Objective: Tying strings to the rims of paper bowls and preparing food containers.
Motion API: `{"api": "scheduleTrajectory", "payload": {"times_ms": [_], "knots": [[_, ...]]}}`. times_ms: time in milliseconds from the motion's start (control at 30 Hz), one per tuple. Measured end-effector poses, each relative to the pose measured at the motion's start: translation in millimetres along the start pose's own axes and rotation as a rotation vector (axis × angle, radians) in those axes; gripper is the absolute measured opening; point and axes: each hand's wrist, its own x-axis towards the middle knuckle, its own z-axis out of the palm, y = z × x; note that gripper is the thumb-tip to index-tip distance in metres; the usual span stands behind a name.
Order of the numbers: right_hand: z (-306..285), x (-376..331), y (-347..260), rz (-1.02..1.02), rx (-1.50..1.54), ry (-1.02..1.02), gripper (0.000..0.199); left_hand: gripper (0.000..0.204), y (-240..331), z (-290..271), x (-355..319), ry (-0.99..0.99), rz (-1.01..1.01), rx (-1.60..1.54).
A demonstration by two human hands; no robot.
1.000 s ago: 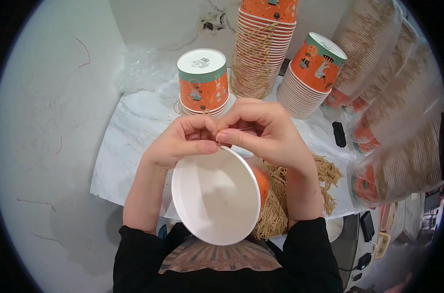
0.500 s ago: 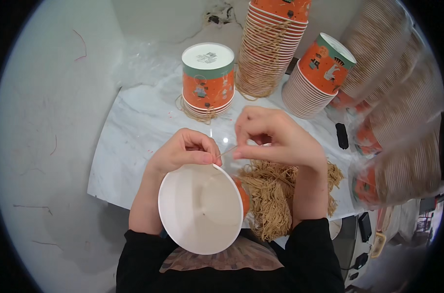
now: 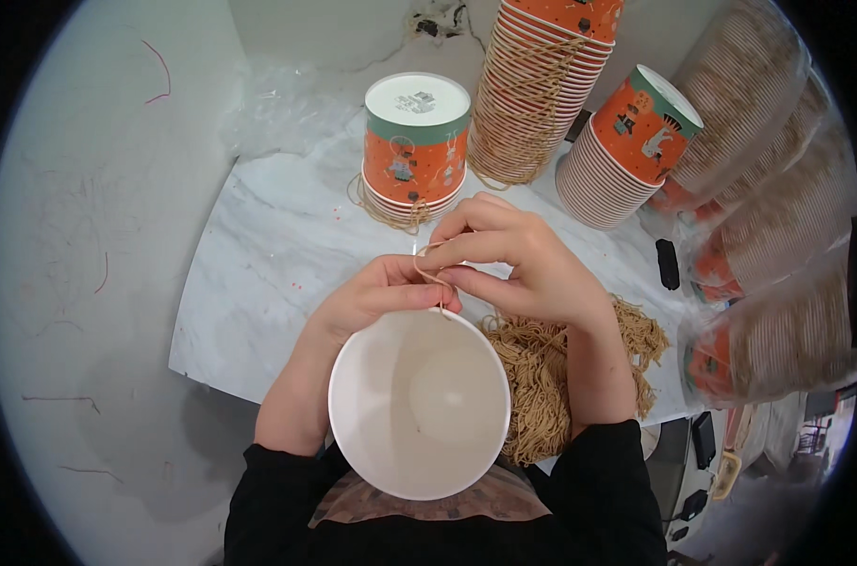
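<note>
A white-lined paper bucket [image 3: 419, 406] faces me with its mouth, close to my body. My left hand [image 3: 381, 291] grips its far rim, thumb and fingers closed there. A tan cord [image 3: 430, 275] loops over that rim between my hands. My right hand [image 3: 508, 255] pinches the cord with thumb and fingers just beyond the rim. Under my right forearm lies a heap of tan cords [image 3: 532, 396]. Beyond my hands stands a short upside-down stack of orange and green buckets [image 3: 416, 156], with cords hanging around its lower rims.
A tall bucket stack [image 3: 537, 104] draped with cords rises at the back. Right of it leans another stack [image 3: 617, 160]. Plastic-wrapped bucket stacks [image 3: 768, 330] line the right side. A black object [image 3: 667, 264] lies on the marble-patterned table [image 3: 249, 274]. A pale wall borders the left.
My right hand has come in toward the left and the rim, and the cord now forms a loop there. The bucket has shifted right, its mouth turned more toward me.
</note>
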Motion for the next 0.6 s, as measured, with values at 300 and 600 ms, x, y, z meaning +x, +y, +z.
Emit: {"api": "scheduleTrajectory", "payload": {"times_ms": [300, 600], "knots": [[-7, -2, 18, 0.116, 0.224, -0.097, 0.015, 0.018, -2, 4, 3, 0.095, -0.004, -0.153], [-6, -4, 24, 0.120, 0.325, -0.168, 0.013, 0.016, -1, 2, 1, 0.053, -0.121, -0.210]]}}
